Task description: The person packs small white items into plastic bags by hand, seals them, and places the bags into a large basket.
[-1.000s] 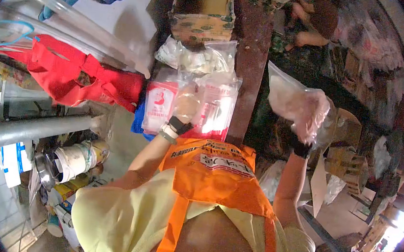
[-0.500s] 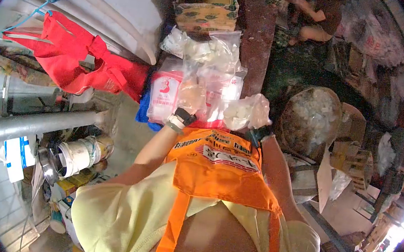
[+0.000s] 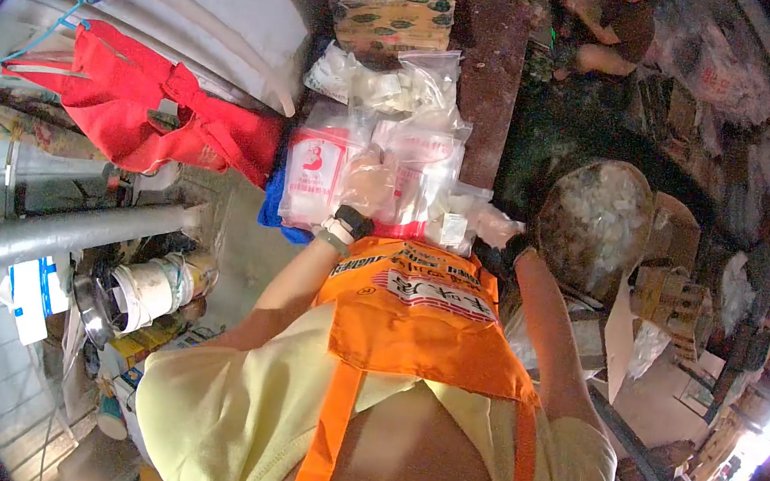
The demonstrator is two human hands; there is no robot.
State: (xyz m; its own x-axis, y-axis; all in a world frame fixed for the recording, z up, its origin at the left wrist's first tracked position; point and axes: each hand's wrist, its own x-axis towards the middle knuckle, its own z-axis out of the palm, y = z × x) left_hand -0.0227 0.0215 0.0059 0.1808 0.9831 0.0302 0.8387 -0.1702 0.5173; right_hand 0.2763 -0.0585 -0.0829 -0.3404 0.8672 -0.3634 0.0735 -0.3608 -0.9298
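Note:
Both of my hands wear thin clear plastic gloves. My left hand (image 3: 367, 187) is over the flat plastic bags printed in red (image 3: 312, 170), its fingers bent and closed on plastic film. My right hand (image 3: 498, 227) is closed at the side of a small clear bag (image 3: 453, 222) with pale pieces and a small white label inside. Another clear bag printed in red (image 3: 428, 155) lies between my hands. Beyond them, more clear bags with whitish contents (image 3: 388, 87) are heaped together.
An open cardboard box (image 3: 392, 28) stands at the far end. A round basket of pale pieces (image 3: 600, 213) is at the right, near another person (image 3: 609, 28). Red cloth (image 3: 163, 106) hangs at the left, above a grey pipe (image 3: 73, 229) and white buckets (image 3: 146, 294).
The small bag by my right hand has come down flatter, and its label now shows. My right hand has lowered slightly. My left hand stays over the printed bags.

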